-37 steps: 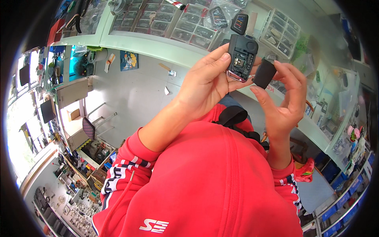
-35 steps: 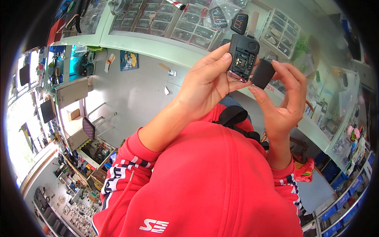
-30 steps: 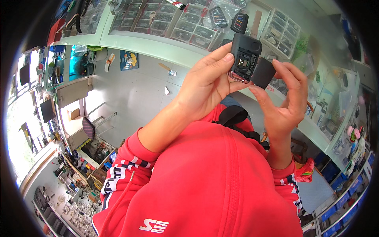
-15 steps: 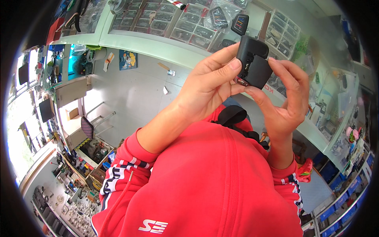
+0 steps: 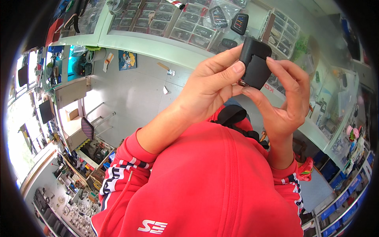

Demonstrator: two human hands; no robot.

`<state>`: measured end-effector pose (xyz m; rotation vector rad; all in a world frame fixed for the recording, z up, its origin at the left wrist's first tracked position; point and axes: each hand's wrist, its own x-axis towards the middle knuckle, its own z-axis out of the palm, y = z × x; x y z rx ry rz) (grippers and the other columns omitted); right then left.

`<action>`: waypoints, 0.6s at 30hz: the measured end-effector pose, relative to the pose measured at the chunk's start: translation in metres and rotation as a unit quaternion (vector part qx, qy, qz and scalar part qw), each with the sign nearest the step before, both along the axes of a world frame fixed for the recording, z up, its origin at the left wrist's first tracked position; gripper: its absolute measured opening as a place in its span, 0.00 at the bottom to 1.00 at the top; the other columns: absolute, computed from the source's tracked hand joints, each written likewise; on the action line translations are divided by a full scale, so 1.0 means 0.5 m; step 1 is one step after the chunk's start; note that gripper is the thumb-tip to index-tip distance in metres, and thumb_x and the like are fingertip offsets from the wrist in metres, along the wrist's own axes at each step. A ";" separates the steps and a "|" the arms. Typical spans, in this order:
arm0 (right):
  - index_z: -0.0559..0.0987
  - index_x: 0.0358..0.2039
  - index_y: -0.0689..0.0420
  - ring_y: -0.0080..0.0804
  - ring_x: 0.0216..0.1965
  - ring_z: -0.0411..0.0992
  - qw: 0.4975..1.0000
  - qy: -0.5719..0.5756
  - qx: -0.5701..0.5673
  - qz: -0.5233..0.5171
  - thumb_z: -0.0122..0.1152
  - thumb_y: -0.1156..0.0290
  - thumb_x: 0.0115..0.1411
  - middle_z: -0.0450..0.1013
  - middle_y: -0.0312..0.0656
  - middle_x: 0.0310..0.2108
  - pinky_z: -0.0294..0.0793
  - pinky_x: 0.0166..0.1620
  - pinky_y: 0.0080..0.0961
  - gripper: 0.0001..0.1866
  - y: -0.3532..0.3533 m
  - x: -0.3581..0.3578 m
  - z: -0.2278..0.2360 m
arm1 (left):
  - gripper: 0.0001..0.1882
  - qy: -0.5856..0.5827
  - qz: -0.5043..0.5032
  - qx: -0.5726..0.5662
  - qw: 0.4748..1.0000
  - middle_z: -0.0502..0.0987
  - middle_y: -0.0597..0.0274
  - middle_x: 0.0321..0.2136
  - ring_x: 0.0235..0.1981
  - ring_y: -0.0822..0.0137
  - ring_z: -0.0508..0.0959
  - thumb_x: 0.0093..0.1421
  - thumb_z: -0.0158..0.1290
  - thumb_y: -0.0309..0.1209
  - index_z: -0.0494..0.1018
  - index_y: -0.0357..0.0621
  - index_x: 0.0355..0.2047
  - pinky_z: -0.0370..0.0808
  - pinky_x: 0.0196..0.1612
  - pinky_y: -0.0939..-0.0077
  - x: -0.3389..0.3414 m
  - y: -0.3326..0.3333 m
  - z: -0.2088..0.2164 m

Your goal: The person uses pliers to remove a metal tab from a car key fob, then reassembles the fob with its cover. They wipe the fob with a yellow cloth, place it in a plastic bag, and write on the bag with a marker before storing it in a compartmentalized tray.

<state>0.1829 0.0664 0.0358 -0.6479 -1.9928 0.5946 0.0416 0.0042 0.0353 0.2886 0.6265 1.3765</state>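
Note:
Both of my hands hold a small black key fob (image 5: 256, 60) up in front of me, above a glass counter. My left hand (image 5: 213, 85) grips it from the left, thumb on its front face and fingers behind. My right hand (image 5: 285, 98) pinches its black cover panel from the right and below, pressed flat against the body. The circuit board inside is hidden. My red sleeves fill the lower part of the view.
A glass display counter (image 5: 158, 43) holds trays of key shells and fobs (image 5: 240, 23) in clear bags. A chair (image 5: 89, 126) stands on the grey floor at left. Shelves of small parts (image 5: 75, 205) and blue bins (image 5: 335, 205) line the lower edges.
The fob's open side with its circuit board was facing me and the cover was held apart. The cover has since come onto the body, and both hands have risen slightly.

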 end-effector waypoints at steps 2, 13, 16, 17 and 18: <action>0.75 0.39 0.59 0.29 0.31 0.66 1.000 -0.020 0.014 -0.006 0.71 0.74 0.32 0.68 0.41 0.34 0.67 0.29 0.20 0.28 0.001 0.003 0.002 | 0.24 -0.004 0.000 0.000 1.000 0.67 0.51 0.45 0.44 0.61 0.71 0.61 0.42 0.31 0.53 0.33 0.55 0.73 0.43 0.71 0.001 0.000 -0.001; 0.76 0.39 0.59 0.30 0.31 0.65 0.999 -0.009 0.051 -0.008 0.70 0.78 0.31 0.67 0.41 0.34 0.66 0.31 0.21 0.27 0.002 0.002 -0.004 | 0.22 -0.007 0.003 0.016 1.000 0.67 0.57 0.47 0.46 0.68 0.70 0.62 0.41 0.30 0.55 0.34 0.55 0.74 0.42 0.75 0.011 0.002 0.003; 0.76 0.39 0.59 0.30 0.31 0.65 0.998 -0.007 0.065 -0.013 0.70 0.79 0.31 0.67 0.41 0.34 0.67 0.31 0.21 0.28 0.004 0.001 -0.007 | 0.22 -0.014 0.008 0.016 1.000 0.67 0.56 0.46 0.45 0.68 0.70 0.62 0.41 0.29 0.55 0.33 0.54 0.74 0.42 0.75 0.014 0.005 0.004; 0.76 0.39 0.59 0.30 0.32 0.65 0.998 -0.009 0.069 -0.015 0.70 0.79 0.31 0.67 0.42 0.34 0.67 0.31 0.21 0.27 0.004 0.001 -0.008 | 0.22 -0.015 0.008 0.016 1.000 0.67 0.56 0.46 0.45 0.68 0.70 0.62 0.41 0.29 0.56 0.33 0.54 0.74 0.42 0.76 0.015 0.006 0.004; 0.76 0.39 0.59 0.30 0.32 0.65 0.997 -0.011 0.074 -0.018 0.70 0.79 0.31 0.67 0.42 0.35 0.67 0.31 0.21 0.27 0.004 0.001 -0.008 | 0.21 -0.017 0.008 0.016 1.000 0.67 0.56 0.45 0.44 0.68 0.70 0.62 0.41 0.29 0.56 0.33 0.54 0.74 0.42 0.76 0.017 0.007 0.004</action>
